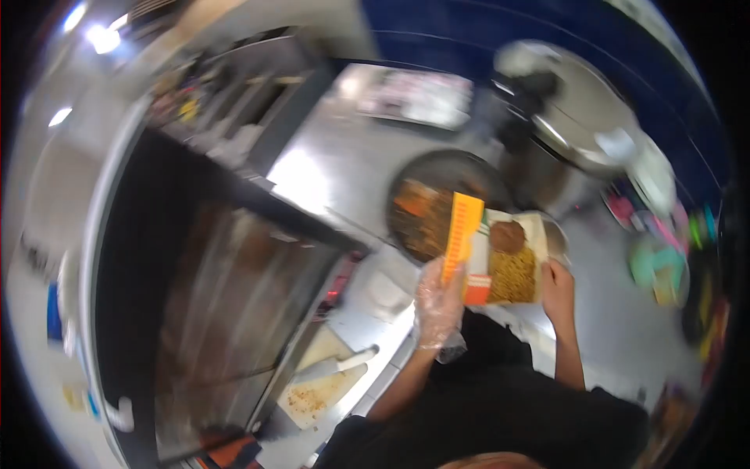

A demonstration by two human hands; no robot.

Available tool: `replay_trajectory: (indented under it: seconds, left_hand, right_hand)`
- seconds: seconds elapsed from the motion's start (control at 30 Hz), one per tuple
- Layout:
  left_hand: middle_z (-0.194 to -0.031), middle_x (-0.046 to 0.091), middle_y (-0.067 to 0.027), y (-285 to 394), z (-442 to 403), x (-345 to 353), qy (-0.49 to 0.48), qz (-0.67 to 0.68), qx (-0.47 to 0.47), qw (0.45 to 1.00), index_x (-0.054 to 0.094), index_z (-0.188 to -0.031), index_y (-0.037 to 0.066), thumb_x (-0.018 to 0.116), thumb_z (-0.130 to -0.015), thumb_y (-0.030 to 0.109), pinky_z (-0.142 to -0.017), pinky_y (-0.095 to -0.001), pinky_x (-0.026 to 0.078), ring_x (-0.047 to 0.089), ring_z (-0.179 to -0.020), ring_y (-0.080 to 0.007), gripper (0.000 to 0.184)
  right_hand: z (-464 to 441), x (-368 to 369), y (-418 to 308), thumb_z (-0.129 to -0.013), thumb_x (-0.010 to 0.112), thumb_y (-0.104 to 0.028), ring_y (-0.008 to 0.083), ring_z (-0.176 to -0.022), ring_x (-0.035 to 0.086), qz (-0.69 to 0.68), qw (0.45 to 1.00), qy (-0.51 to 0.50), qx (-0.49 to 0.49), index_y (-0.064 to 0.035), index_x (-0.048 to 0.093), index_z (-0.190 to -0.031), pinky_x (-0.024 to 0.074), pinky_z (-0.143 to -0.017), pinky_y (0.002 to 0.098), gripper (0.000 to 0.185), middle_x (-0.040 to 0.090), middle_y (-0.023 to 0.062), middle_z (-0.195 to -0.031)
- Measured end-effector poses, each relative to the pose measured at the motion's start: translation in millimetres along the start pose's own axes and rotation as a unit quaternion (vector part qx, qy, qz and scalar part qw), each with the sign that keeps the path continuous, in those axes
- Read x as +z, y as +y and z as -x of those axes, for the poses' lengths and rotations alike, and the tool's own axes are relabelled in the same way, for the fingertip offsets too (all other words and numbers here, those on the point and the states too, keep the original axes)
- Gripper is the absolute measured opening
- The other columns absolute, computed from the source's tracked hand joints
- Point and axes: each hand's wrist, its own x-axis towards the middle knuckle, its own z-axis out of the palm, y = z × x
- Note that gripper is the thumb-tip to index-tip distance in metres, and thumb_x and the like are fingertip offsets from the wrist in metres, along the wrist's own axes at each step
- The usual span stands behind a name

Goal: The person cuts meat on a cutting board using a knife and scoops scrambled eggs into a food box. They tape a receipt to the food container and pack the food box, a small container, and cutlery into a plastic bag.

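Observation:
A cardboard takeaway box (478, 270) is open in front of me, with a yellow-and-orange printed lid flap (466, 223) standing up on its left. Inside lie yellow-brown grainy food (512, 275) and a round brown portion (507, 236). My left hand (439, 303), in a clear plastic glove, grips the box at the flap side. Bare and curled, my right hand (557, 288) holds the right edge of the box. Just behind the box is a round dark pan (408, 234) of brown and orange food, partly covered by the flap.
A large lidded steel pot (582, 117) stands back right. A white tray (418, 98) sits at the back. At left is a dark glass-fronted cabinet (234, 313). A knife (336, 365) lies on a cutting board (316, 399) with crumbs. Colourful items (660, 262) are at far right.

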Motion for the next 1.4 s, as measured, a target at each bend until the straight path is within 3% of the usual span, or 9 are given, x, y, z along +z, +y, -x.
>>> replay_trajectory:
  seconds: [0.07,0.4,0.57,0.6,0.63,0.73,0.9,1.1,1.4]
  left_hand:
    - [-0.097,0.066,-0.0064,0,22,31,-0.082,-0.103,-0.096,0.987,0.067,-0.113,-0.002,0.063,-0.102,0.016,-0.077,-0.0303,0.05,0.059,-0.086,-0.0124,0.021]
    - [-0.088,0.063,-0.0228,-139,66,230,-0.312,-0.303,0.036,0.9,0.065,-0.105,-0.002,0.059,-0.099,0.021,-0.079,-0.05,0.049,0.063,-0.085,-0.0418,0.025]
    - [-0.087,0.064,-0.0215,-217,84,285,-0.257,-0.509,0.225,0.79,0.064,-0.102,0.0,0.062,-0.092,0.018,-0.077,-0.0517,0.051,0.065,-0.083,-0.0387,0.021]
    - [-0.089,0.063,-0.0181,-208,93,300,-0.15,-0.561,0.371,0.724,0.062,-0.099,0.004,0.063,-0.085,0.017,-0.068,-0.0468,0.05,0.062,-0.08,-0.0344,0.02]
    - [-0.088,0.06,-0.0145,-204,98,311,-0.066,-0.589,0.433,0.679,0.059,-0.095,0.006,0.063,-0.081,0.018,-0.065,-0.0403,0.047,0.059,-0.077,-0.0303,0.019]
    - [-0.078,0.06,-0.009,-150,139,363,-0.227,-0.603,0.45,0.618,0.062,-0.074,0.008,0.064,-0.08,0.015,-0.065,-0.0408,0.052,0.064,-0.076,-0.0254,0.009]
    - [-0.095,0.073,-0.0151,-259,139,413,-0.428,-0.673,0.193,0.572,0.075,-0.1,0.003,0.071,-0.077,0.016,-0.074,-0.0436,0.058,0.073,-0.091,-0.0291,0.026]
    - [-0.109,0.075,-0.0122,-280,128,448,-0.299,-0.719,0.021,0.627,0.078,-0.102,0.006,0.075,-0.081,0.021,-0.082,-0.0416,0.059,0.073,-0.102,-0.0288,0.026]
    - [-0.106,0.074,-0.0159,-234,138,438,-0.306,-0.695,0.046,0.649,0.074,-0.108,0.003,0.069,-0.084,0.018,-0.084,-0.0426,0.058,0.073,-0.101,-0.0301,0.028]
  right_hand:
    - [42,-41,19,-0.102,0.053,-0.017,0.0334,-0.064,0.044,-0.008,0.996,0.067,0.051,0.0038,0.056,-0.093,0.0444,-0.064,0.0402,0.023,0.054,0.0258,-0.076]
    - [119,-115,230,-0.104,0.051,-0.019,0.0287,-0.063,0.062,-0.119,0.927,0.27,0.231,0.0031,0.065,-0.099,0.0489,-0.064,0.0414,0.026,0.065,0.0219,-0.076]
    - [119,-104,327,-0.102,0.052,-0.017,0.0349,-0.081,0.066,-0.006,0.953,0.26,0.154,0.0041,0.066,-0.102,0.0509,-0.076,0.0444,0.025,0.067,0.0231,-0.088]
    - [118,-94,357,-0.102,0.052,-0.016,0.0352,-0.085,0.066,0.003,0.963,0.25,0.105,0.0035,0.067,-0.103,0.0509,-0.078,0.0446,0.025,0.067,0.0231,-0.092]
    - [120,-94,372,-0.104,0.052,-0.019,0.0305,-0.087,0.066,-0.154,0.952,0.186,0.187,0.0034,0.067,-0.106,0.0525,-0.079,0.0416,0.027,0.068,0.0202,-0.097]
    - [115,-127,362,-0.109,0.05,-0.034,0.019,-0.092,0.063,-0.376,0.887,0.067,0.259,0.0023,0.059,-0.121,0.0546,-0.075,0.034,0.039,0.065,0.0095,-0.108]
    - [116,-155,370,-0.109,0.049,-0.03,0.0159,-0.083,0.06,-0.338,0.902,-0.017,0.266,-0.0026,0.059,-0.124,0.0528,-0.068,0.0287,0.033,0.06,0.007,-0.1]
    - [101,-183,365,-0.108,0.052,-0.034,0.0133,-0.077,0.06,-0.337,0.906,-0.03,0.255,-0.0009,0.06,-0.123,0.053,-0.066,0.0274,0.037,0.062,0.0087,-0.1]
    - [99,-195,380,-0.107,0.054,-0.031,0.012,-0.071,0.059,-0.316,0.922,-0.037,0.223,-0.0006,0.06,-0.124,0.0519,-0.063,0.0263,0.036,0.062,0.0068,-0.097]
